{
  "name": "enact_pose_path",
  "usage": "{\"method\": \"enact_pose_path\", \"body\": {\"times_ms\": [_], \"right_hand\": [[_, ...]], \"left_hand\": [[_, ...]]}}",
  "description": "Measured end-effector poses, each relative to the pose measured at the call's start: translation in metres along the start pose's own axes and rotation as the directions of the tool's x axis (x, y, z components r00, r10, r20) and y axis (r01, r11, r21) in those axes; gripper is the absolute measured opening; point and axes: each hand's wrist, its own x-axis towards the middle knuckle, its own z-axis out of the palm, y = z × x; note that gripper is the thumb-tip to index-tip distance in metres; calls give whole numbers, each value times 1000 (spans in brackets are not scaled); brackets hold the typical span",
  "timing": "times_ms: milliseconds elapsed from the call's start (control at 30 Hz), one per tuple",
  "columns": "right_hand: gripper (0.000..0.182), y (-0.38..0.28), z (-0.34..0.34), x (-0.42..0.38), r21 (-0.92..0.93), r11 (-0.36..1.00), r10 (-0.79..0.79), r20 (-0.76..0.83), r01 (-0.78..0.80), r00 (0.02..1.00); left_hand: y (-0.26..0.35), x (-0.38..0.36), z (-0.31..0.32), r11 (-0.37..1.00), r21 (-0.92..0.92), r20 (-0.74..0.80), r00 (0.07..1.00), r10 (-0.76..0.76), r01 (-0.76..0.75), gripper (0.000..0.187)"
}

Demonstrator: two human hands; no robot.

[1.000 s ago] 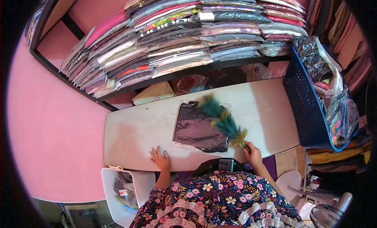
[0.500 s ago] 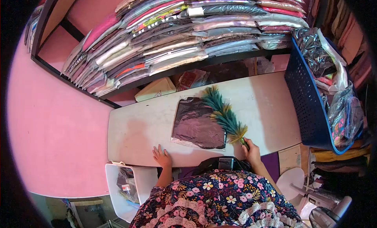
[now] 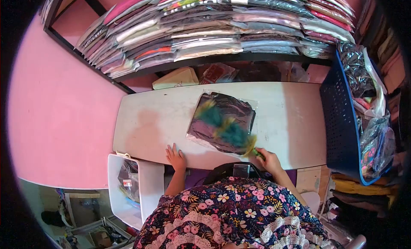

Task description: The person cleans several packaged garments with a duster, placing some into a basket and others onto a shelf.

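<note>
My right hand [image 3: 269, 160] is closed round the green handle of a feather duster [image 3: 229, 130], at the table's front edge. The duster's teal and yellow feathers, blurred by motion, lie across a dark garment in a clear plastic bag [image 3: 207, 131]. This packet rests flat on the white table [image 3: 150, 103]. Left of the packet, my left hand [image 3: 175, 158] lies on the table near the front edge with its fingers spread and nothing in it.
Stacks of bagged clothes [image 3: 205, 30] fill a shelf behind the table. A blue basket [image 3: 342, 124] of bagged items stands at the right. A white bin [image 3: 152, 180] with packets is at the lower left. The wall [image 3: 64, 103] is pink.
The duster's feathers have swung left over the packet. The packet's angle on the table has turned slightly. My left hand stays in place on the table. The view has shifted a little.
</note>
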Motion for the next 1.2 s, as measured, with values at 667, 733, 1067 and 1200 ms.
{"method": "enact_pose_path", "body": {"times_ms": [667,733,1067,1200], "right_hand": [[36,-43,64,62,-31,984,167,-194,-176,967],[36,-55,67,65,-60,986,143,-159,-154,977],[36,-62,61,43,-106,961,220,-258,-254,941],[34,-47,40,17,-13,917,356,-422,-398,834]], "left_hand": [[-27,17,-27,941,-286,-19,983,181,-178,44],[-25,36,-32,909,-361,-43,978,205,-207,42],[48,102,-32,650,-556,-23,791,612,-518,43],[96,123,-51,346,-541,170,303,938,-767,58]]}}
